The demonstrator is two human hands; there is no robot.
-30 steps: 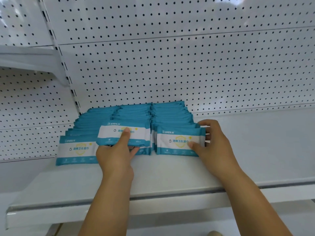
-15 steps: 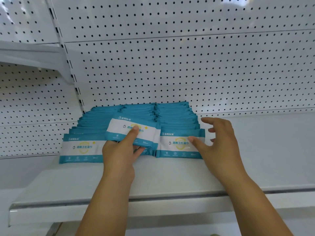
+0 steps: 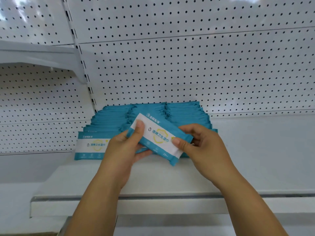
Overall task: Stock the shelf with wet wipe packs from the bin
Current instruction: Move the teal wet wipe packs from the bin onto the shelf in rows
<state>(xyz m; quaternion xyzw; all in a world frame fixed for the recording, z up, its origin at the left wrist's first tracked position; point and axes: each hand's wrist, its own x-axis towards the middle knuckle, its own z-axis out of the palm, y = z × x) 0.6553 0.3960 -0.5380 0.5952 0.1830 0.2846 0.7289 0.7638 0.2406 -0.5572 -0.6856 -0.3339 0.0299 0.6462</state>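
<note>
grip state: one wet wipe pack (image 3: 160, 138) is held at both ends, in front of the stocked rows and above the front part of the shelf (image 3: 170, 178). the left hand (image 3: 122, 147) grips the left end. the left thumb (image 3: 139, 128) is pressed on the pack's upper face and the other fingers are curled beneath it. the right hand (image 3: 204, 147) grips the right end. the right thumb (image 3: 177, 142) lies on the white label band and the fingers are curled behind the far edge. the pack is tilted, with its left end higher in the frame, its right end lower and its printed face toward the camera. whether its lower corner touches the shelf cannot be told.

three rows of packs (image 3: 185, 113) stand on the shelf, running back to the pegboard back panel (image 3: 187, 68) with their teal top edges showing. the front pack of the left row (image 3: 92, 145) stands upright with its label facing forward, just beside the left hand. the fronts of the middle and right rows are mostly hidden behind the held pack and the hands. a slotted upright (image 3: 81, 65) divides the back panel. a higher shelf (image 3: 34, 55) projects at the left.
</note>
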